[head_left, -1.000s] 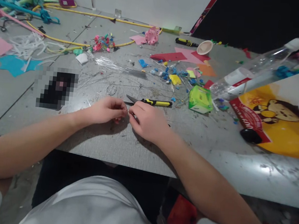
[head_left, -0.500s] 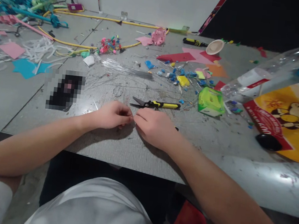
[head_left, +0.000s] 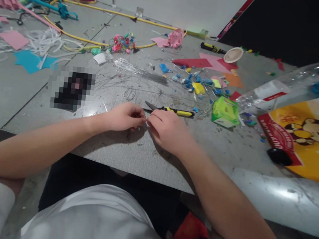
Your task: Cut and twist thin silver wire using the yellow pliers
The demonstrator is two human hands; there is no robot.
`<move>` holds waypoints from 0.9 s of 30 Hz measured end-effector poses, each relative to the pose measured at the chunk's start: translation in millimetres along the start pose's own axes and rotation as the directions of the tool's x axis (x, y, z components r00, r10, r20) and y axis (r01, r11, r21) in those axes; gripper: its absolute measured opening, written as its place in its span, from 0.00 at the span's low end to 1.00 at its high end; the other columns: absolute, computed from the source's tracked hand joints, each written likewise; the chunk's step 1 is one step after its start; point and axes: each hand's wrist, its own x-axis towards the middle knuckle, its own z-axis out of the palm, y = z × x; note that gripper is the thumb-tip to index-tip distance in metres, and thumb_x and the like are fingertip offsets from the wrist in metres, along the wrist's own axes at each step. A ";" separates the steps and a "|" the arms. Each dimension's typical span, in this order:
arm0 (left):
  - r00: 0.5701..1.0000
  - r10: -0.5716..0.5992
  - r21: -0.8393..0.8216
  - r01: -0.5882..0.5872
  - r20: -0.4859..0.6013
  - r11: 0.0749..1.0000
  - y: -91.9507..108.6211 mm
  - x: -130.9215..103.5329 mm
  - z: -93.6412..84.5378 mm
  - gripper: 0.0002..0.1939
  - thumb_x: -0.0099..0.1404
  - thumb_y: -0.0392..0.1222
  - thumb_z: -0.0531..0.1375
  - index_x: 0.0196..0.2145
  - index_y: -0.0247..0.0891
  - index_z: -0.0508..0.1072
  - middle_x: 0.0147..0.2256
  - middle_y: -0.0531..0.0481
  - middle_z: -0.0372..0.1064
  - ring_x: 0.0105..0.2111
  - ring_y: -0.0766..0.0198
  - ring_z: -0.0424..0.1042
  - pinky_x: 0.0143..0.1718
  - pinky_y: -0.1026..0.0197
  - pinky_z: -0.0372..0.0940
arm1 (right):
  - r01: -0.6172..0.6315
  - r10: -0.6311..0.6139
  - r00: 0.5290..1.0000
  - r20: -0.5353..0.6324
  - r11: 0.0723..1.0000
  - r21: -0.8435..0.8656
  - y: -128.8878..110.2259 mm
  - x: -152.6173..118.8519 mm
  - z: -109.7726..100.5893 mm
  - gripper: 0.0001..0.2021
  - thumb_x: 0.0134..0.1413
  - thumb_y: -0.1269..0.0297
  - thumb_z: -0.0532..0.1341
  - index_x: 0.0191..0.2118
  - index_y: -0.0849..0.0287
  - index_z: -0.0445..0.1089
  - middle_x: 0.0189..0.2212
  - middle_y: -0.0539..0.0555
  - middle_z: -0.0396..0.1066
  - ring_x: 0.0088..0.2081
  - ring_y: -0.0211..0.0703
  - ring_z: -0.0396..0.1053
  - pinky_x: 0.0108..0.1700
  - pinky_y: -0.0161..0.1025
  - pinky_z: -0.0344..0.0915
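My left hand [head_left: 127, 117] and my right hand [head_left: 169, 130] meet fingertip to fingertip above the grey table [head_left: 124, 150]. Thumb and fingers of both are pinched together; whatever lies between them is too small to make out. Just beyond my right hand lies a pair of black-and-yellow scissors [head_left: 178, 112], blades pointing left and partly covered by the fingers. A small coil of thin wire [head_left: 130, 93] rests behind my left hand. Further back is a bundle of straight thin wires [head_left: 140, 70].
Blue and yellow clay bits [head_left: 198, 87] lie beside a green packet [head_left: 225, 112]. At right are a clear plastic bottle [head_left: 271, 89] and a yellow bag [head_left: 314, 139]. A blurred-out dark object [head_left: 74, 89] is at left, near white paper strips [head_left: 46, 45]. A yellow cable [head_left: 155, 23] runs along the back.
The view has tilted and shifted slightly. Both hands keep their fingertips together, and my right hand now covers a bit more of the scissors.
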 end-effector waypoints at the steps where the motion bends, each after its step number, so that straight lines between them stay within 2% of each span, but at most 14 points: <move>1: 1.000 0.019 0.023 -0.019 0.008 1.000 -0.8 -0.3 -0.7 0.09 0.73 0.35 0.76 0.36 0.40 0.81 0.30 0.52 0.80 0.26 0.62 0.79 0.31 0.62 0.73 | 0.007 -0.007 1.000 0.012 1.000 -0.003 1.6 -0.4 -0.9 0.13 0.85 0.75 0.60 0.48 0.57 0.81 0.44 0.60 0.80 0.44 0.56 0.70 0.48 0.48 0.59; 6: 0.986 0.167 0.264 -0.166 0.020 0.950 -1.5 -3.4 -2.1 0.05 0.71 0.37 0.74 0.36 0.42 0.83 0.27 0.55 0.77 0.28 0.61 0.76 0.34 0.60 0.65 | 0.064 -0.065 0.998 -0.023 0.998 -0.020 8.5 -2.3 1.9 0.17 0.80 0.81 0.59 0.46 0.55 0.83 0.46 0.60 0.82 0.45 0.56 0.71 0.49 0.50 0.59; 10: 0.976 0.215 0.363 -0.191 -0.026 0.912 -3.1 -2.8 -3.4 0.05 0.67 0.36 0.73 0.33 0.41 0.83 0.28 0.53 0.78 0.31 0.61 0.75 0.36 0.60 0.63 | 0.116 -0.120 0.988 -0.095 0.992 -0.048 5.4 0.3 9.7 0.19 0.85 0.80 0.57 0.46 0.57 0.83 0.45 0.60 0.83 0.46 0.55 0.72 0.54 0.51 0.63; 14: 0.989 0.149 0.250 -0.138 -0.023 0.958 -8.1 -1.8 -6.2 0.05 0.69 0.39 0.74 0.34 0.41 0.85 0.26 0.53 0.78 0.28 0.61 0.76 0.33 0.61 0.65 | 0.099 -0.106 0.984 -0.141 0.994 -0.056 1.3 3.9 17.5 0.20 0.90 0.78 0.56 0.46 0.58 0.84 0.44 0.60 0.83 0.46 0.55 0.73 0.54 0.51 0.63; 18: 0.995 0.066 0.076 -0.060 -0.079 0.995 -11.4 0.7 -2.2 0.10 0.72 0.37 0.75 0.32 0.41 0.82 0.26 0.52 0.78 0.25 0.63 0.76 0.31 0.62 0.68 | 0.048 -0.062 0.986 -0.158 0.995 -0.092 1.7 4.7 18.9 0.20 0.89 0.77 0.58 0.46 0.55 0.85 0.43 0.59 0.84 0.47 0.56 0.74 0.57 0.51 0.67; 22: 0.995 0.038 -0.040 -0.042 -0.093 0.998 -10.5 3.6 1.6 0.12 0.74 0.36 0.76 0.32 0.39 0.84 0.28 0.49 0.81 0.27 0.64 0.78 0.32 0.62 0.71 | -0.038 0.006 0.978 -0.209 0.988 -0.149 4.2 2.9 12.0 0.18 0.86 0.77 0.60 0.48 0.53 0.87 0.47 0.60 0.87 0.52 0.57 0.77 0.69 0.56 0.70; 25: 0.998 0.034 -0.050 -0.037 -0.059 0.998 -9.2 2.5 -0.9 0.10 0.74 0.38 0.76 0.33 0.39 0.86 0.29 0.49 0.82 0.29 0.63 0.78 0.35 0.62 0.72 | -0.077 0.047 0.977 -0.207 0.987 -0.139 7.0 0.3 5.9 0.18 0.81 0.80 0.63 0.48 0.50 0.88 0.49 0.58 0.88 0.56 0.57 0.79 0.77 0.61 0.68; 27: 0.997 0.072 0.047 -0.071 -0.016 0.996 -8.0 0.3 -4.0 0.09 0.74 0.40 0.76 0.33 0.40 0.86 0.29 0.49 0.81 0.28 0.62 0.77 0.34 0.61 0.69 | -0.053 0.029 0.981 -0.191 0.991 -0.120 9.3 -1.5 4.0 0.20 0.78 0.82 0.63 0.47 0.49 0.88 0.48 0.57 0.87 0.56 0.57 0.79 0.77 0.62 0.68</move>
